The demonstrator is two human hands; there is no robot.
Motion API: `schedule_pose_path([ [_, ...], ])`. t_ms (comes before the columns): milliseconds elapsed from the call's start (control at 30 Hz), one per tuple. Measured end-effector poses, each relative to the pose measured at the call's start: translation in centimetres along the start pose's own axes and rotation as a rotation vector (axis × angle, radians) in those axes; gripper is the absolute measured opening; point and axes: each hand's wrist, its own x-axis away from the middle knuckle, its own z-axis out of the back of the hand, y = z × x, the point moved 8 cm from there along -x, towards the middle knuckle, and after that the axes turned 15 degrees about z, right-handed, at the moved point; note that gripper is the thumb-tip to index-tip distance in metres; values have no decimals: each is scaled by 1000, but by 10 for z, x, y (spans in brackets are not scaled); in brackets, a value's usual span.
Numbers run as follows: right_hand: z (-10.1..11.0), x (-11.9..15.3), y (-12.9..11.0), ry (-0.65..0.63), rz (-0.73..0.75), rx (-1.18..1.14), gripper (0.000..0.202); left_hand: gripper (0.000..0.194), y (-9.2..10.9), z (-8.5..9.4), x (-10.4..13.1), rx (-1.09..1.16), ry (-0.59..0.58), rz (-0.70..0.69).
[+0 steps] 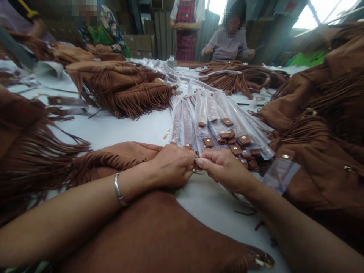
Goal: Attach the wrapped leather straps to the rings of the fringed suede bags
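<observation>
My left hand (pixel 174 165), with a silver bracelet on the wrist, is closed above a brown suede bag (pixel 153 235). Its fingertips meet those of my right hand (pixel 223 167), which is closed in a pinch with the thumb pointing left. Between them shows a small brown piece with a metal fitting (pixel 196 165), mostly hidden by the fingers. Just beyond my hands lie several brown straps in clear plastic sleeves (pixel 210 110), their ends bearing metal studs. A metal clasp (pixel 263 261) shows at the bag's right end.
Fringed brown bags lie at the back left (pixel 119 85), and more are piled on the right (pixel 321 167). Fringe (pixel 51 151) spreads at left. Further straps (pixel 236 77) lie across the white table (pixel 133 131). Several people stand or sit at the far side.
</observation>
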Motion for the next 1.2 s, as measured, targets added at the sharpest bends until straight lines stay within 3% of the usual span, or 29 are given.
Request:
schedule_pose_path([
  [100,-8,1,-3,-177,114,-164,28,11,12,-3,8,71,-87,-174],
  [200,-9,1,-2,-253,107,-265,28,10,16,-1,11,108,-100,-221],
  [367,-4,4,1,-217,-22,-230,33,5,10,4,6,78,42,-116],
  [567,-17,12,8,-161,-185,-620,35,8,10,4,9,109,90,-166],
  [667,-19,10,13,-143,-214,-672,35,15,6,9,10,167,135,-123],
  [767,-8,8,9,-228,-161,-431,39,22,8,14,11,219,129,-153],
  [900,38,18,-9,-146,-46,390,38,21,3,22,8,205,120,-142],
  [1000,56,38,-23,-123,26,820,52,24,-8,33,5,255,85,-62],
  [1100,75,52,-27,-29,57,1087,43,24,-18,48,6,270,49,-7],
  [1200,100,54,-31,81,23,1188,40,28,-29,66,8,283,67,31],
])
